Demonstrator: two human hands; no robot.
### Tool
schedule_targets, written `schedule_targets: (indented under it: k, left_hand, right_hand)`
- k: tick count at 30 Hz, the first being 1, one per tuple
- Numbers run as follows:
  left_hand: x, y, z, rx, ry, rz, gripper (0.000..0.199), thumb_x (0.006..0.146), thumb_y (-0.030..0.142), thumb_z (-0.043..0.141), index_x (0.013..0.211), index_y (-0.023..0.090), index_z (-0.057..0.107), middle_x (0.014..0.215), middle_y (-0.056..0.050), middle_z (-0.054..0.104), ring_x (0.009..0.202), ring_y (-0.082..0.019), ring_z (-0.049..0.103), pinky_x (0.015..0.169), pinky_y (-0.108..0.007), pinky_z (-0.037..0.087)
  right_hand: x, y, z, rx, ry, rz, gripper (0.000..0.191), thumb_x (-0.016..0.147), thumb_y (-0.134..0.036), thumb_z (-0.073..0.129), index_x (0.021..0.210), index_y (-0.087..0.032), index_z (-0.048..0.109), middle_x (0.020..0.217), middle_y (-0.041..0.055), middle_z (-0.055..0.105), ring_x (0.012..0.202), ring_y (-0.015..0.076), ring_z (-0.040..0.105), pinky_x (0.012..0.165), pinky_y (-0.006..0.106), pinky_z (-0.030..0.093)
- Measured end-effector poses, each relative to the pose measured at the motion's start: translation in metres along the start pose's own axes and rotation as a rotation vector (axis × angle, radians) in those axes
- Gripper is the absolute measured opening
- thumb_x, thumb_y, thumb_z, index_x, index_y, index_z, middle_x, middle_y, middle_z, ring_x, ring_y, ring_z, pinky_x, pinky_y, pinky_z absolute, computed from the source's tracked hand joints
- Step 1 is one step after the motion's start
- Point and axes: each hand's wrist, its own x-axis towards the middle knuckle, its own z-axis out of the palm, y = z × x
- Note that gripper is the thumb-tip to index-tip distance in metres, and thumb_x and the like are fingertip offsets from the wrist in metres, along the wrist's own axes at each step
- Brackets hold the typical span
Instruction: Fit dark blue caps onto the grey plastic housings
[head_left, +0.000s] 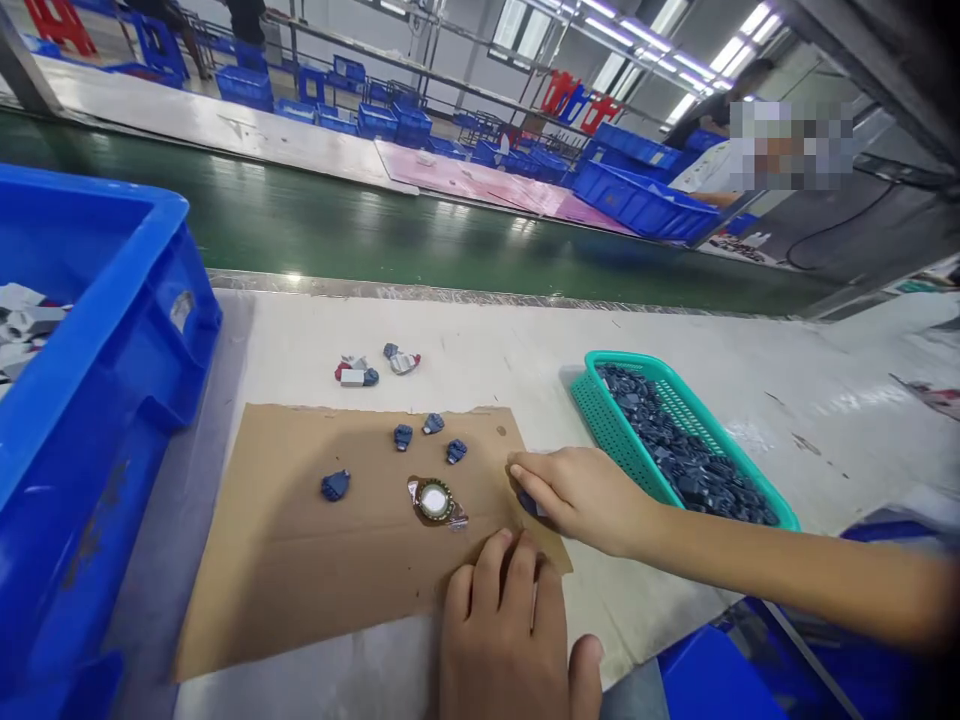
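My left hand (504, 625) lies palm down with its fingers stretched out, the fingertips on the lower right of a brown cardboard sheet (300, 560). My right hand (577, 495) reaches in from the right, its fingers closed over a dark blue plastic piece (529, 502) at the sheet's right edge; most of that piece is hidden. Just beyond my left fingertips lies a round piece with a toothed rim and pale centre (435, 500). Small dark blue plastic pieces (335, 486) are spread on the cardboard, several in all.
At the right stands a green basket (592, 405) full of dark pieces. A big blue crate (161, 330) with white and grey parts fills the left side. Two small grey, blue and red assemblies (356, 375) lie behind the cardboard. Beyond runs a green conveyor belt (337, 225); a person sits across it.
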Motion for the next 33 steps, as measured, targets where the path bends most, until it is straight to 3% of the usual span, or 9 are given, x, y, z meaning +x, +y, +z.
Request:
schedule_targets:
  k: [5, 11, 18, 22, 25, 28, 31, 33]
  left_hand:
    - [0.001, -0.001, 0.007, -0.039, 0.088, -0.005, 0.04, 0.088, 0.043, 0.03, 0.097, 0.02, 0.061, 0.105, -0.001, 0.066, 0.101, -0.022, 0.055, 0.078, -0.039, 0.034]
    - [-0.001, -0.003, 0.012, -0.04, 0.088, 0.0, 0.037, 0.088, 0.041, 0.032, 0.098, 0.018, 0.06, 0.105, -0.003, 0.066, 0.101, -0.022, 0.055, 0.077, -0.039, 0.033]
    - [0.002, 0.002, -0.003, -0.008, -0.022, -0.033, 0.028, 0.084, 0.034, 0.044, 0.104, 0.02, 0.058, 0.11, -0.001, 0.064, 0.105, -0.022, 0.052, 0.083, -0.039, 0.036]
    - [0.0, 0.002, -0.011, -0.014, -0.103, 0.023, 0.03, 0.085, 0.025, 0.043, 0.112, 0.02, 0.052, 0.114, -0.002, 0.061, 0.11, -0.024, 0.048, 0.086, -0.041, 0.037]
    - [-0.003, 0.002, -0.018, -0.035, -0.108, 0.005, 0.032, 0.084, 0.022, 0.044, 0.116, 0.02, 0.049, 0.115, -0.004, 0.059, 0.109, -0.023, 0.049, 0.088, -0.041, 0.039]
    - [-0.008, 0.004, -0.028, -0.08, -0.015, -0.067, 0.032, 0.086, 0.021, 0.042, 0.118, 0.02, 0.045, 0.118, -0.006, 0.056, 0.11, -0.02, 0.049, 0.091, -0.037, 0.04]
    - [-0.014, 0.013, -0.038, -0.121, 0.078, -0.062, 0.033, 0.085, 0.021, 0.045, 0.118, 0.021, 0.044, 0.117, -0.006, 0.056, 0.111, -0.018, 0.048, 0.093, -0.033, 0.04]
    - [-0.018, 0.024, -0.044, -0.166, 0.079, 0.009, 0.034, 0.084, 0.02, 0.049, 0.117, 0.024, 0.045, 0.115, -0.004, 0.057, 0.107, -0.016, 0.05, 0.091, -0.03, 0.041]
  right_hand:
    - [0.001, 0.0, 0.003, 0.0, 0.022, -0.021, 0.036, 0.089, -0.033, 0.019, 0.069, -0.018, 0.044, 0.053, 0.0029, 0.051, 0.048, 0.0134, 0.043, 0.048, 0.025, 0.018]
    - [0.001, 0.0, 0.006, 0.006, 0.051, -0.044, 0.036, 0.089, -0.032, 0.019, 0.07, -0.017, 0.046, 0.052, 0.0023, 0.049, 0.046, 0.0123, 0.04, 0.048, 0.026, 0.018]
    - [-0.004, -0.004, 0.005, -0.005, 0.029, -0.013, 0.036, 0.09, -0.03, 0.021, 0.073, -0.016, 0.05, 0.057, 0.0034, 0.053, 0.049, 0.0127, 0.044, 0.049, 0.025, 0.019]
    - [-0.008, -0.007, 0.007, 0.054, 0.12, 0.018, 0.032, 0.088, -0.028, 0.027, 0.071, -0.015, 0.051, 0.056, 0.0062, 0.053, 0.051, 0.0154, 0.046, 0.051, 0.026, 0.017]
    - [-0.011, -0.005, 0.008, 0.186, 0.225, 0.008, 0.028, 0.085, -0.027, 0.034, 0.065, -0.014, 0.049, 0.053, 0.0056, 0.049, 0.053, 0.0164, 0.045, 0.052, 0.027, 0.019]
    - [-0.022, -0.007, 0.007, 0.424, 0.295, -0.065, 0.029, 0.084, -0.029, 0.034, 0.059, -0.016, 0.042, 0.055, 0.003, 0.046, 0.056, 0.0147, 0.044, 0.053, 0.025, 0.026]
    - [-0.049, -0.016, 0.006, 0.702, 0.299, -0.166, 0.035, 0.087, -0.031, 0.018, 0.061, -0.017, 0.035, 0.059, 0.0004, 0.043, 0.054, 0.0118, 0.042, 0.05, 0.022, 0.032]
    - [-0.074, -0.022, 0.008, 0.909, 0.254, -0.222, 0.036, 0.088, -0.035, 0.014, 0.063, -0.018, 0.033, 0.057, -0.0016, 0.038, 0.049, 0.0101, 0.037, 0.045, 0.021, 0.032]
